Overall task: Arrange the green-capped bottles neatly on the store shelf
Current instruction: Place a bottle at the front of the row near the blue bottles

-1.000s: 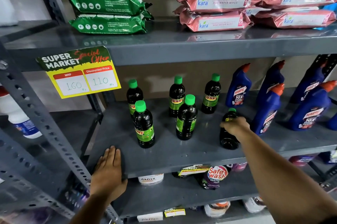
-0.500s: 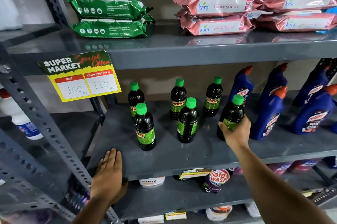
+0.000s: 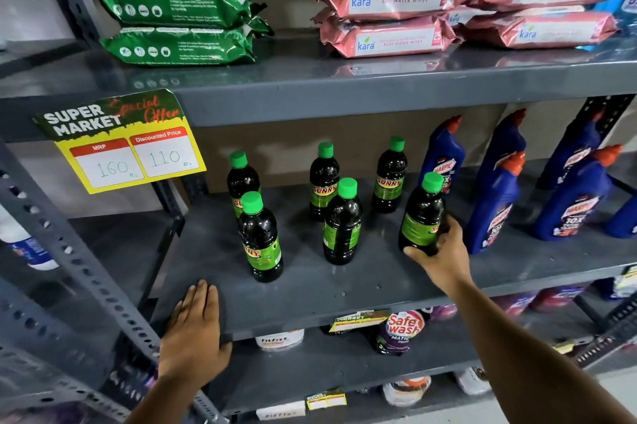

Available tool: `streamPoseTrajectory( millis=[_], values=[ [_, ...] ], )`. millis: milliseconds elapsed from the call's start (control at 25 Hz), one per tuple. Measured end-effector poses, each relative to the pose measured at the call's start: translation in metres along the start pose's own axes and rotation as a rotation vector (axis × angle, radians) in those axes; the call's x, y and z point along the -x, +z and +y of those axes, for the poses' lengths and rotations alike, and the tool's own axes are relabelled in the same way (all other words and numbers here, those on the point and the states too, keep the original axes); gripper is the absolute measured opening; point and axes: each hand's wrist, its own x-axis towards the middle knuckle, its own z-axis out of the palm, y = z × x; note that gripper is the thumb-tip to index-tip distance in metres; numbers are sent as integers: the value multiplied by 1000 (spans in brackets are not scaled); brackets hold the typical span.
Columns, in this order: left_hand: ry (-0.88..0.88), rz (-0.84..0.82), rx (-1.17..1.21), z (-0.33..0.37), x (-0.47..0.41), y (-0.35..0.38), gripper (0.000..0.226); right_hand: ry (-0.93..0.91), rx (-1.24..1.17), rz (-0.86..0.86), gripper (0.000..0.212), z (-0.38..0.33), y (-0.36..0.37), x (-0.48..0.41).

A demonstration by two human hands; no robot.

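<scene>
Six green-capped bottles stand on the grey middle shelf [image 3: 310,289], under a yellow price tag [image 3: 120,144] fixed to the upper shelf's edge at the left. On the near left corner of the shelf the left hand [image 3: 193,334] lies flat, palm down, fingers straight and holding nothing. Just beyond it, bottle one [image 3: 260,240] stands upright near the front, and bottle two [image 3: 241,182] stands right behind it, partly hidden, close to the back. Further right, bottle three [image 3: 323,182] stands at the back with its SUNNY label facing out, and bottle four [image 3: 343,223] stands just in front of it and slightly right, label turned away. Bottle five [image 3: 389,178] stands at the back, to the right of bottle three. Bottle six [image 3: 422,216] is nearer the front and leans a little to the right; the right hand [image 3: 443,251] wraps around its lower part, fingers curled about the base, so I cannot tell whether the base rests on the shelf. Just right of that bottle stand blue cleaner bottles [image 3: 496,202] with orange caps, filling the right end of the shelf. On the upper shelf lie green packs [image 3: 179,27] at left and pink wipe packs [image 3: 393,9] at right
</scene>
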Motion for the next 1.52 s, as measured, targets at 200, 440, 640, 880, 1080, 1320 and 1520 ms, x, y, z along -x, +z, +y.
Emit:
streamPoseTrajectory(
  millis=[200, 440, 640, 880, 1080, 1320, 1520],
  values=[
    [2, 2, 22, 2, 1, -4, 96, -38, -130, -134, 101, -8, 4, -12],
    [-1, -2, 38, 3, 1, -6, 95, -26, -39, -158, 93, -6, 10, -11],
    [-6, 0, 17, 3, 1, -5, 97, 8, 61, -244, 86, -4, 1, -9],
    [-12, -13, -16, 2, 0, -4, 98, -8, 112, -203, 69, -9, -1, -4],
    [-2, 14, 11, 2, 2, -1, 97, 23, 178, -167, 59, 2, -12, 23],
    [10, 16, 28, -2, 0, 1, 95, 32, 178, -163, 58, 5, -18, 39],
    [14, 28, 34, -4, 0, 4, 96, 44, 227, -9, 107, -3, -23, 58]
  ],
)
